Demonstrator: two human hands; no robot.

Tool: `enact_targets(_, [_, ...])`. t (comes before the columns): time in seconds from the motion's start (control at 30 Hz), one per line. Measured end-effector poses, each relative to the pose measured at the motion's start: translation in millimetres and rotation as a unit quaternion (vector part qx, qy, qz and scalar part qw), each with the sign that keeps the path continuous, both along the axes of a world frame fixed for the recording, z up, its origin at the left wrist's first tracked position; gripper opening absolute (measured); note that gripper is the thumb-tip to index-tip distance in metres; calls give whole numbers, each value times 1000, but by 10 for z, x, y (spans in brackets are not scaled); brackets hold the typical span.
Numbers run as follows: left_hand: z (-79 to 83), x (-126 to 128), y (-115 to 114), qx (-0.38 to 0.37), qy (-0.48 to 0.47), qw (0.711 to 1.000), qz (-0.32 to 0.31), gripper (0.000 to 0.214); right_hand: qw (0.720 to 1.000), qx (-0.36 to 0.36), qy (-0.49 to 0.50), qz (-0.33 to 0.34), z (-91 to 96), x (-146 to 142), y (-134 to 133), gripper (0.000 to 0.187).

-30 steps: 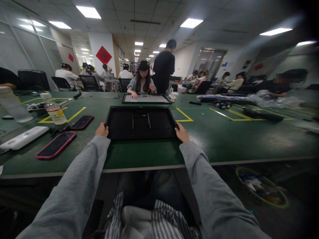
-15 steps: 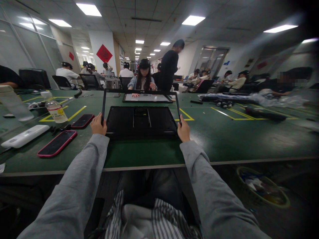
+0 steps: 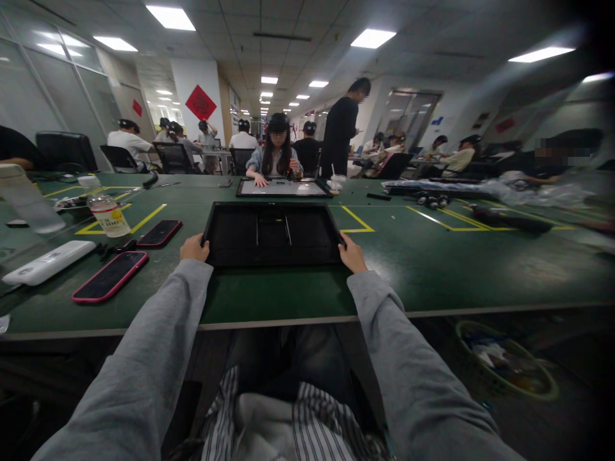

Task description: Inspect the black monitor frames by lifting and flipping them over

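A black rectangular monitor housing (image 3: 271, 234) lies flat on the green table (image 3: 432, 269) straight ahead of me, with a thin black frame resting along its rim. My left hand (image 3: 193, 248) grips the housing's near left corner, fingers curled over the edge. My right hand (image 3: 352, 253) grips the near right corner the same way. Both arms are in grey sleeves.
Two phones in pink cases (image 3: 108, 276) (image 3: 159, 233), a white power bank (image 3: 47, 262) and a small bottle (image 3: 106, 216) lie to the left. Across the table a seated person works on a flat panel (image 3: 282, 188); another person stands behind. Cables and parts (image 3: 432, 198) lie to the right.
Half a second ago both hands held the thin black frame lifted and tilted above the housing; now it lies down flat on the housing again. The standing person has walked rightwards.
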State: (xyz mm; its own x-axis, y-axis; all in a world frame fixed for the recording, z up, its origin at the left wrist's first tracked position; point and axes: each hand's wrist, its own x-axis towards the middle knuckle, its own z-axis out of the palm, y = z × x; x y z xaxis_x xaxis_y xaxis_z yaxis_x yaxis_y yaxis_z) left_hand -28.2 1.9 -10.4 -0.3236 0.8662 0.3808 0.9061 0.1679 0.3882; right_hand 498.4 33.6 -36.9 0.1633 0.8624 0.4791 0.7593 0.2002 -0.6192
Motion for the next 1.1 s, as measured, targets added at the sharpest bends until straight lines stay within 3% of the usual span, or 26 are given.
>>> enact_targets(0.33, [-38,-53,21,-24,-66,998,0,50,1000,-6,-6,3,-4,-3,16,59])
enact_targets(0.7, [107,26,-138,-30,-96,995,-3,46,1000,-8,-21,-11,-87,43,113,58])
enact_targets(1.1, [26,7,-63,-22,-94,995,-3,49,1000,-19,-22,-9,-67,25,73,58])
